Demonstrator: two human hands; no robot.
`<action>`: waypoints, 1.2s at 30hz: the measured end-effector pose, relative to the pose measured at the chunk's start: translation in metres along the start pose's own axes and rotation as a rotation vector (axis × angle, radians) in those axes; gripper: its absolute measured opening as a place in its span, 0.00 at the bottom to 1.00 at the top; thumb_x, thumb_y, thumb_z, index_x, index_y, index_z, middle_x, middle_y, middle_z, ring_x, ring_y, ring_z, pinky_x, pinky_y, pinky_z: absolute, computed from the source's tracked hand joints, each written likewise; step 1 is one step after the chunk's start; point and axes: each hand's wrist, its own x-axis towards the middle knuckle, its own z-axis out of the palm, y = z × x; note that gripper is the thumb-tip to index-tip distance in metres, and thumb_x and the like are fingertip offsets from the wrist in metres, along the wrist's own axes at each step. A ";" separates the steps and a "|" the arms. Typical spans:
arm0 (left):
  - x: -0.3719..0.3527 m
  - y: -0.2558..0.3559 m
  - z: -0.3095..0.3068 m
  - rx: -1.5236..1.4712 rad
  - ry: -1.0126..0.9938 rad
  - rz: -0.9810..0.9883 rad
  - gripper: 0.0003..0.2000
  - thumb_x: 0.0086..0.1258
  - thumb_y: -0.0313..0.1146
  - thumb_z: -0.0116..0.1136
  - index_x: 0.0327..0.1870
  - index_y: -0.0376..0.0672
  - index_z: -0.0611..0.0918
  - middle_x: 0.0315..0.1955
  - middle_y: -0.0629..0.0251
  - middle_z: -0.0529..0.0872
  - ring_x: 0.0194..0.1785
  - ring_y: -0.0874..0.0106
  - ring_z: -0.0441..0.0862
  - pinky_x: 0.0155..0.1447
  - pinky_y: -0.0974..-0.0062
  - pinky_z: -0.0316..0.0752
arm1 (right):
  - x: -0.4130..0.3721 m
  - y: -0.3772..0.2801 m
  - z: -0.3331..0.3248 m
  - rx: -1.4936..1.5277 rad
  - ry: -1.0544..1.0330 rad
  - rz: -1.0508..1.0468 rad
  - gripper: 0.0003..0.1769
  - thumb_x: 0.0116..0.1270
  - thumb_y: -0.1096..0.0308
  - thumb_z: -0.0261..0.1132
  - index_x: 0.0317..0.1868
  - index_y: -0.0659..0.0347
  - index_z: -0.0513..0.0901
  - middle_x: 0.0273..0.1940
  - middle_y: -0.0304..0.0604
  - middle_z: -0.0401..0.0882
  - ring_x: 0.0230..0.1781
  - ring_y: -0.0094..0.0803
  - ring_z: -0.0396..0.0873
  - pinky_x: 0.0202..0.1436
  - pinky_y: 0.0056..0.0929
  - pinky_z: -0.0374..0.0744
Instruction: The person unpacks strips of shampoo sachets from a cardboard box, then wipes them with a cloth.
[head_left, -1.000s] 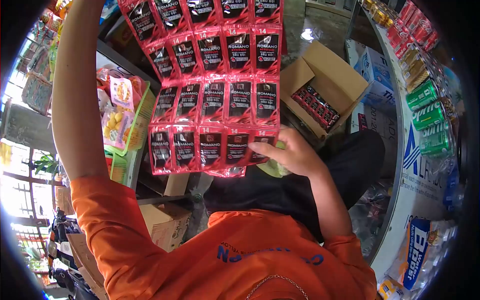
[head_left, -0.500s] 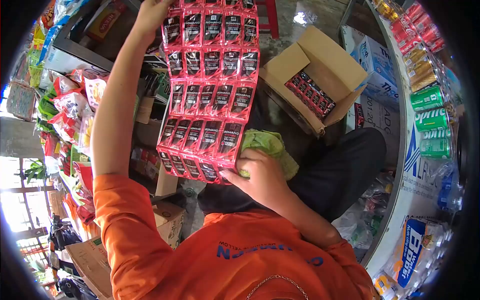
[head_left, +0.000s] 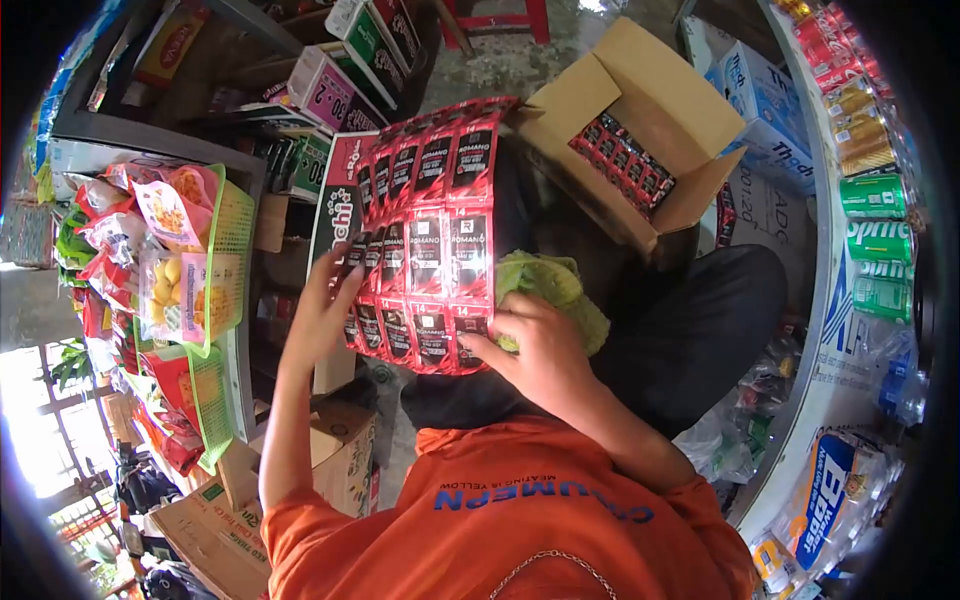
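Note:
A sheet of joined red and black ROMANO sachets (head_left: 425, 240) hangs curved in front of me, its far end bending away. My left hand (head_left: 325, 308) is closed on its left edge, fingers partly behind the sachets. At the lower right corner, my right hand (head_left: 535, 345) pinches the sheet with the thumb on its front. A green cloth (head_left: 565, 290) lies bunched against the back of the right fingers, above my bent leg. Behind the sheet, a white and red carton (head_left: 335, 215) is partly covered.
An open cardboard box (head_left: 680, 100) with more sachet sheets (head_left: 622, 165) stands at the upper right. Drink cans (head_left: 880, 240) line the right shelf. Packaged snacks sit in a green basket (head_left: 235, 250) on the left. A red stool (head_left: 500, 20) is at the back.
My left hand has come down from the sheet's far end to its left edge. The sheet now sags and curves away. My right hand still pinches the near corner.

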 end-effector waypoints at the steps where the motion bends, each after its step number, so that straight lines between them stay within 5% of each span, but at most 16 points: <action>1: -0.017 -0.012 -0.003 0.085 0.032 0.027 0.30 0.80 0.40 0.60 0.76 0.33 0.67 0.70 0.45 0.74 0.74 0.57 0.71 0.75 0.64 0.66 | 0.000 -0.001 -0.001 0.019 -0.018 0.022 0.16 0.66 0.56 0.74 0.30 0.60 0.85 0.31 0.43 0.77 0.34 0.43 0.80 0.39 0.42 0.79; 3: -0.047 -0.025 -0.004 0.167 0.076 0.044 0.31 0.78 0.38 0.61 0.77 0.35 0.66 0.73 0.44 0.71 0.76 0.53 0.69 0.77 0.62 0.65 | 0.001 0.001 0.002 0.040 -0.012 0.009 0.16 0.66 0.56 0.74 0.31 0.60 0.86 0.31 0.43 0.78 0.34 0.43 0.81 0.39 0.42 0.79; 5: -0.072 -0.025 0.004 0.689 0.165 0.311 0.39 0.67 0.32 0.69 0.79 0.41 0.64 0.78 0.45 0.61 0.79 0.47 0.62 0.80 0.56 0.62 | 0.004 0.000 0.001 0.053 -0.004 0.003 0.14 0.66 0.57 0.75 0.32 0.60 0.87 0.31 0.43 0.78 0.34 0.43 0.81 0.40 0.43 0.78; 6: -0.075 -0.033 0.002 0.687 0.173 0.301 0.39 0.67 0.32 0.69 0.79 0.41 0.64 0.78 0.45 0.61 0.79 0.47 0.62 0.80 0.56 0.62 | 0.005 -0.002 0.000 0.055 -0.015 -0.003 0.14 0.66 0.57 0.75 0.32 0.60 0.87 0.31 0.43 0.78 0.34 0.43 0.81 0.40 0.43 0.78; 8: -0.079 -0.065 -0.001 0.928 0.021 0.468 0.48 0.55 0.27 0.75 0.80 0.46 0.62 0.81 0.46 0.54 0.80 0.47 0.59 0.80 0.51 0.61 | 0.005 -0.006 0.000 -0.005 0.010 -0.002 0.18 0.63 0.59 0.79 0.27 0.63 0.82 0.31 0.44 0.80 0.33 0.44 0.81 0.38 0.41 0.78; 12: -0.064 -0.083 0.011 0.796 0.149 0.556 0.50 0.49 0.26 0.77 0.79 0.47 0.66 0.78 0.52 0.63 0.79 0.49 0.64 0.79 0.53 0.64 | -0.001 -0.007 0.008 -0.156 0.215 -0.176 0.16 0.61 0.63 0.79 0.43 0.57 0.81 0.39 0.44 0.81 0.32 0.41 0.80 0.38 0.39 0.80; 13: -0.061 -0.080 0.013 0.733 0.137 0.575 0.45 0.50 0.23 0.74 0.76 0.44 0.71 0.75 0.56 0.70 0.77 0.51 0.68 0.78 0.55 0.66 | -0.004 -0.002 0.010 -0.287 0.223 -0.278 0.23 0.62 0.62 0.78 0.56 0.54 0.82 0.55 0.44 0.82 0.32 0.34 0.80 0.40 0.33 0.82; 17: -0.050 -0.061 0.001 0.659 0.068 0.711 0.29 0.60 0.21 0.63 0.68 0.38 0.79 0.68 0.54 0.81 0.70 0.51 0.78 0.73 0.58 0.73 | 0.000 -0.003 -0.004 -0.654 0.090 -0.636 0.37 0.62 0.54 0.76 0.72 0.49 0.77 0.74 0.41 0.72 0.29 0.24 0.75 0.39 0.25 0.81; 22: -0.055 -0.034 -0.014 0.548 0.218 0.761 0.20 0.62 0.20 0.61 0.57 0.34 0.85 0.55 0.53 0.89 0.61 0.52 0.86 0.67 0.60 0.79 | -0.010 0.007 -0.004 -0.621 -0.161 -0.549 0.38 0.63 0.48 0.74 0.71 0.50 0.77 0.77 0.41 0.69 0.28 0.24 0.75 0.38 0.24 0.78; 24: -0.057 -0.020 -0.020 0.532 0.303 0.814 0.18 0.61 0.20 0.61 0.54 0.33 0.85 0.54 0.50 0.90 0.59 0.52 0.86 0.66 0.60 0.79 | -0.009 0.023 0.000 -0.617 0.027 -0.628 0.41 0.60 0.46 0.76 0.72 0.48 0.77 0.75 0.40 0.72 0.28 0.24 0.75 0.38 0.26 0.78; 32: -0.040 0.050 -0.047 0.306 0.449 0.964 0.16 0.54 0.17 0.66 0.46 0.31 0.85 0.48 0.51 0.91 0.51 0.59 0.88 0.58 0.67 0.81 | 0.005 0.007 0.003 -0.547 0.185 -0.656 0.53 0.47 0.54 0.83 0.76 0.46 0.72 0.74 0.39 0.70 0.36 0.27 0.80 0.40 0.27 0.77; 33: -0.037 0.054 -0.047 0.296 0.460 0.980 0.16 0.54 0.17 0.66 0.46 0.31 0.85 0.48 0.51 0.91 0.51 0.59 0.88 0.58 0.67 0.81 | 0.004 0.006 0.004 -0.579 0.194 -0.663 0.45 0.58 0.48 0.78 0.75 0.48 0.74 0.72 0.41 0.73 0.37 0.28 0.82 0.40 0.28 0.78; 36: -0.033 0.059 -0.051 0.332 0.445 1.006 0.17 0.54 0.18 0.67 0.48 0.33 0.85 0.47 0.54 0.92 0.49 0.60 0.88 0.56 0.68 0.80 | 0.002 0.005 0.005 -0.593 0.295 -0.727 0.34 0.66 0.42 0.69 0.67 0.50 0.83 0.64 0.41 0.82 0.31 0.29 0.81 0.36 0.28 0.80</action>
